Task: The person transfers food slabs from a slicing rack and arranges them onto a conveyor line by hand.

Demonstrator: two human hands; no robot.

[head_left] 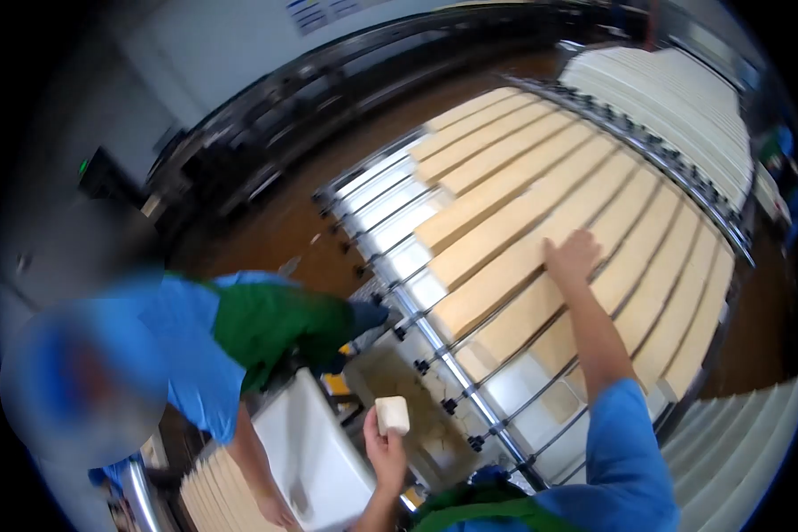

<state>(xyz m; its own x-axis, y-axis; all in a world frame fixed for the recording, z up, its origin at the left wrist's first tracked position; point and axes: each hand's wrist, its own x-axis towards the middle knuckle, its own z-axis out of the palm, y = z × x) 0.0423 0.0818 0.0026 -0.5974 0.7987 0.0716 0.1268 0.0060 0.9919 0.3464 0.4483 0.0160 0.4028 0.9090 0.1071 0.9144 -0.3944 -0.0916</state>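
My left hand (387, 454) is closed around a small cream-coloured block (393, 415), held up near the bottom middle of the view. My right hand (575, 255) reaches out over long pale yellow slabs (505, 250) that lie in rows on a metal rack. Its thumb stands apart from the fingers, which rest on or just above a slab; the fingertips are blurred and contact is hard to judge. Dark gaps and thin rods run between the rows. Shorter pieces (477, 362) lie at the near end of the rack.
A co-worker in a blue shirt and green apron (270, 332) bends at the left beside a white bin (315, 457). More pale slabs (208, 496) stand at the lower left. A grey tub (399, 390) sits below the rack's rail (452, 363). White ridged sheets (656, 106) lie beyond.
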